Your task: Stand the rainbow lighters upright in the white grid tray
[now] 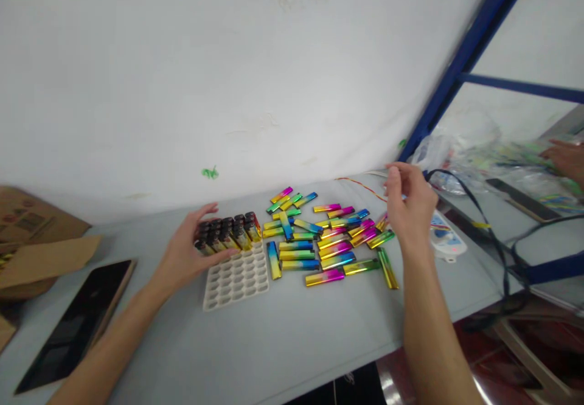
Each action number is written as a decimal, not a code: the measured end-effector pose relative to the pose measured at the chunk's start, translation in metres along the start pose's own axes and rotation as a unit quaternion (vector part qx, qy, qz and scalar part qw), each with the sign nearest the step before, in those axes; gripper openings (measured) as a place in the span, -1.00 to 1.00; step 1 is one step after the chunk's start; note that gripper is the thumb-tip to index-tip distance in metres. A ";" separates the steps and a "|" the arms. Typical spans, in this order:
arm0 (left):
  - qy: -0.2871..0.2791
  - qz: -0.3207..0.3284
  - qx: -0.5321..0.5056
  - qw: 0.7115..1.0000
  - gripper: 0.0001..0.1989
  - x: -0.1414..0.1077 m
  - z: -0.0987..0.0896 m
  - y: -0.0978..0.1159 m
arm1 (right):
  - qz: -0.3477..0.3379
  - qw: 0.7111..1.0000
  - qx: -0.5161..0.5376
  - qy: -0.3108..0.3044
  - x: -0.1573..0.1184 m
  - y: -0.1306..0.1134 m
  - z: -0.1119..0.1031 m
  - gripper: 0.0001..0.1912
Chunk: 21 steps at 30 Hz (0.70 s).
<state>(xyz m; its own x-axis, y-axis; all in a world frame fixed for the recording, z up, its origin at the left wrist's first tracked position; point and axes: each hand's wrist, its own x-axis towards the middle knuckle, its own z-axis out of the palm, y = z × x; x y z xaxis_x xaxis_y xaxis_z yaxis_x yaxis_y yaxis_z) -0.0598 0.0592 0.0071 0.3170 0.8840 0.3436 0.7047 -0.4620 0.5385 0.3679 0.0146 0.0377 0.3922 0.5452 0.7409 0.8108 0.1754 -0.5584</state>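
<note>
My left hand (185,250) is cupped round the left side of a block of upright lighters (228,230). Its thumb lies along the front row and its fingers reach behind. Dark tops and shiny gold bodies show on these lighters, which stand in the back rows of a white slotted tray (236,278); the tray's front slots hold nothing. My right hand (410,198) is raised over the right end of the scattered lighters, fingers curled and thumb close to the index finger. Whatever it may pinch cannot be made out. Many metallic lighters (324,277) in yellow, blue, pink and green lie loose between my hands.
A dark phone (75,323) and an opened cardboard box (41,241) are at the left. Right of my right forearm lie a white power strip (447,238) and black cables (502,259). A blue metal frame (456,83) rises there; beyond it, another person's hand (566,159) is near plastic bags.
</note>
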 end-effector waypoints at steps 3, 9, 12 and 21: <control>-0.011 -0.088 -0.111 0.990 0.13 -0.007 0.009 -0.005 | 0.007 1.000 -0.005 -0.012 -0.012 0.002 -0.023 -0.63; 0.010 -0.126 -0.100 0.987 0.25 -0.009 0.016 -0.006 | -0.058 0.972 -0.048 -0.224 -0.084 0.011 -0.040 -0.64; 0.006 -0.136 -0.121 0.983 0.34 -0.009 0.016 -0.006 | -0.063 0.951 -0.061 -0.297 -0.112 0.021 -0.032 -0.57; -0.007 -0.105 -0.058 0.993 0.38 -0.009 0.016 -0.022 | -0.097 0.943 -0.065 -0.311 -0.111 -0.003 -0.002 -0.49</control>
<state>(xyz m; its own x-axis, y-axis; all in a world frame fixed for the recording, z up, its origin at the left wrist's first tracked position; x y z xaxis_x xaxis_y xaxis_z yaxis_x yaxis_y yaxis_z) -0.0679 0.0623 -0.0202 0.1809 0.9621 0.2041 0.6780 -0.2723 0.6827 0.3228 -0.0480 -0.0426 -0.0671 0.8958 0.4393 0.9036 0.2413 -0.3540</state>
